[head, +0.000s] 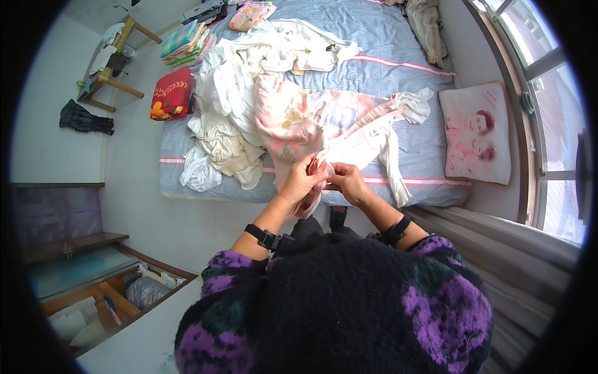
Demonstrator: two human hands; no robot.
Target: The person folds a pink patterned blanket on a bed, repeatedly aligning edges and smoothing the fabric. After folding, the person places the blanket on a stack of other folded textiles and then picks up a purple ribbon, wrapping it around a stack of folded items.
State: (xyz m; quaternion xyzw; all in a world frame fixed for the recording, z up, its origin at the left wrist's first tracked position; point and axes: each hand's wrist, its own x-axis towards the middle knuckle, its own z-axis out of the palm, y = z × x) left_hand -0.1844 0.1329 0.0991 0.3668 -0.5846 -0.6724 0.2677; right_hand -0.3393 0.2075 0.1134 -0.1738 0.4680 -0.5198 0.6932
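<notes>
Near the bed's front edge, my left hand (301, 180) grips the gathered edge of a pink-and-white patterned garment (294, 117). Close beside it, my right hand (346, 182) pinches the same bunched cloth, and a fold hangs below both hands over the bed's edge. The garment spreads away from me over the bed, its far part reaching right. A white ribbed sleeve or leg (395, 168) lies to the right of my right hand. White crumpled cloth (417, 106) sits at the garment's far right end.
Heaped white clothes (229, 84) and cream cloth (229, 149) lie at left on the striped bed (373, 14). Folded red fabric (173, 93) and stacked towels (182, 42) stand along the left edge. A printed pillow (476, 133) rests at right beside the window. An open drawer (112, 299) is at lower left.
</notes>
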